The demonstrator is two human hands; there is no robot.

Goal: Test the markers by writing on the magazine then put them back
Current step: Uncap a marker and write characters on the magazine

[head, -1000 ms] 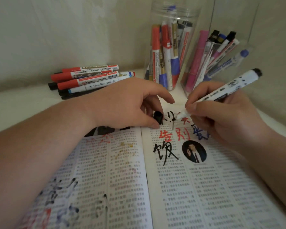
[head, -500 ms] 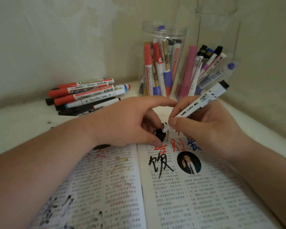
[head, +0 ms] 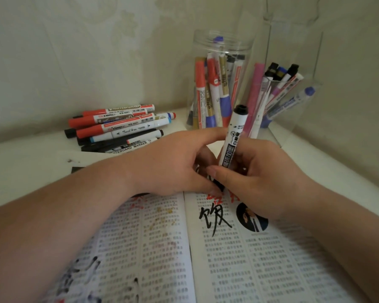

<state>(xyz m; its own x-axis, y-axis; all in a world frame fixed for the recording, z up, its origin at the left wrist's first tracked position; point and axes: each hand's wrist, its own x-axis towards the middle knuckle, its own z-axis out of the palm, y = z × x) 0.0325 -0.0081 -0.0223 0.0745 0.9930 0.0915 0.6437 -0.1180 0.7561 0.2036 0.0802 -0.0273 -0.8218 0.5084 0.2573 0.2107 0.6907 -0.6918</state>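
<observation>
An open magazine [head: 239,254] lies flat before me, its pages marked with black, red and blue strokes. My right hand [head: 258,184] grips a white marker [head: 232,138] with a black end, held nearly upright, tip down over the top of the right page. My left hand [head: 177,165] pinches the small black cap [head: 219,184] right at the marker's tip. The tip itself is hidden between the two hands.
A pile of red, black and blue markers [head: 118,127] lies at the back left. A round clear jar [head: 219,84] full of markers and a square clear holder [head: 293,101] with more pens stand at the back right, in the wall corner.
The marker has swung from a low writing slant to nearly upright. Its tip has moved left off the page to the cap in my left hand. The view has tilted upward.
</observation>
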